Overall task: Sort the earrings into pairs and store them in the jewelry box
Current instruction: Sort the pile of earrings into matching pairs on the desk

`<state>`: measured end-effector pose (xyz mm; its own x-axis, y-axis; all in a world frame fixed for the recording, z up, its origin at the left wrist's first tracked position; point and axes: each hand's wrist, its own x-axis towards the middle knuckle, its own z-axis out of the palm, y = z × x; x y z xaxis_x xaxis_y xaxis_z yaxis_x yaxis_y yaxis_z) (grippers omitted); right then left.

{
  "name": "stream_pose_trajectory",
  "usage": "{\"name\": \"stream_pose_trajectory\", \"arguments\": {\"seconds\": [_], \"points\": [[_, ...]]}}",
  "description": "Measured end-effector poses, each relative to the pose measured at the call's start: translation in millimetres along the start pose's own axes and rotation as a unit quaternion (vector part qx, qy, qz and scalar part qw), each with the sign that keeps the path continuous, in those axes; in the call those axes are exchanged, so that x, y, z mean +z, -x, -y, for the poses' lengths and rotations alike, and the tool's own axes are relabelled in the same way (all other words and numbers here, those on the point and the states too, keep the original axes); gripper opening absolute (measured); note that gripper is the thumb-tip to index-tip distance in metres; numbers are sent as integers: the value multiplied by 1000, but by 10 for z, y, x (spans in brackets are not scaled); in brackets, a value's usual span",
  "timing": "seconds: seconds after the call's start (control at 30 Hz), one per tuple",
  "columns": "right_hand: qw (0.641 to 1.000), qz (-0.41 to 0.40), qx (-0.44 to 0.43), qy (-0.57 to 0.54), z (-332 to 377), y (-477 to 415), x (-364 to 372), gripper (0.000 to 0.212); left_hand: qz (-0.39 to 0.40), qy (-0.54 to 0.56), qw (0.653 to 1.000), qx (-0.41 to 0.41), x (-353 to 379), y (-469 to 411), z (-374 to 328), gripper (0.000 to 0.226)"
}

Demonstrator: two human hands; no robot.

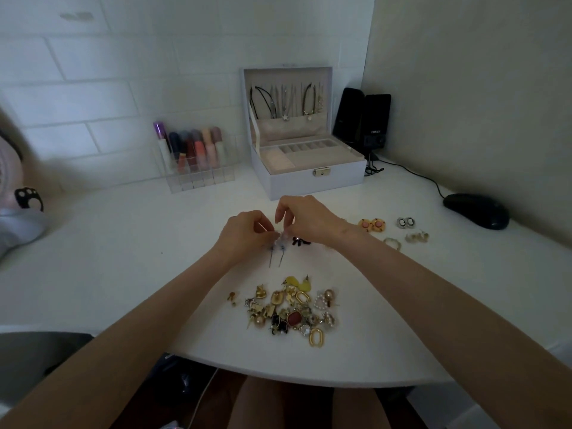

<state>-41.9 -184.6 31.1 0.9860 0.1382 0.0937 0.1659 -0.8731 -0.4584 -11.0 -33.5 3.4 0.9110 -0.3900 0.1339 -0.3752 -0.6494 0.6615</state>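
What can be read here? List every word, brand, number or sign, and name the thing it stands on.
Black speaker: a small white brand mark low on its front, too blurred to read with certainty.
Jewelry box: a gold clasp on the front, no lettering visible.
Lipstick tubes: no legible labels.
No other text shows.

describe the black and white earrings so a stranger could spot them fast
Start at the black mouse on the right of the white desk and look just left. The two earrings lie side by side between it and an orange pair; they alone are silver-rimmed with dark centres.
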Motion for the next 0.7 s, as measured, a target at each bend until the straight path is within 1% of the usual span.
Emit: {"name": "stream_pose_trajectory", "arguments": {"seconds": [0.07,0.13,0.2,0.33,0.43,0.53,0.6,0.63,0.7], "points": [[1000,-14,-8,-4,2,46,-18,24,-10,-7,1000,12,-37,46,-16,20],[999,-25,-20,-17,25,133,-62,21,-19,-13,999,36,-92,135,-54,16],[999,-15,-31,-36,75,269,-121,16,-12,-18,998,62,-152,249,-100,10],[995,44,-49,-70,194,607,-203,12,69,-8,991,114,-265,491,-161,12],[984,114,-76,-113,276,843,-198,10,132,11,978,161,-320,631,-193,14],[973,170,-114,-103,340,995,-146,11,189,5,964,187,-364,681,-169,17],[969,186,-137,-86,362,1057,-92,15,234,-3,953,192,-382,704,-136,14],[969,185,-144,-72,363,1084,-62,17,253,-7,948,193,-384,719,-122,12],[973,170,-151,-37,349,1124,2,19,270,-15,943,194,-377,742,-93,15]]}}
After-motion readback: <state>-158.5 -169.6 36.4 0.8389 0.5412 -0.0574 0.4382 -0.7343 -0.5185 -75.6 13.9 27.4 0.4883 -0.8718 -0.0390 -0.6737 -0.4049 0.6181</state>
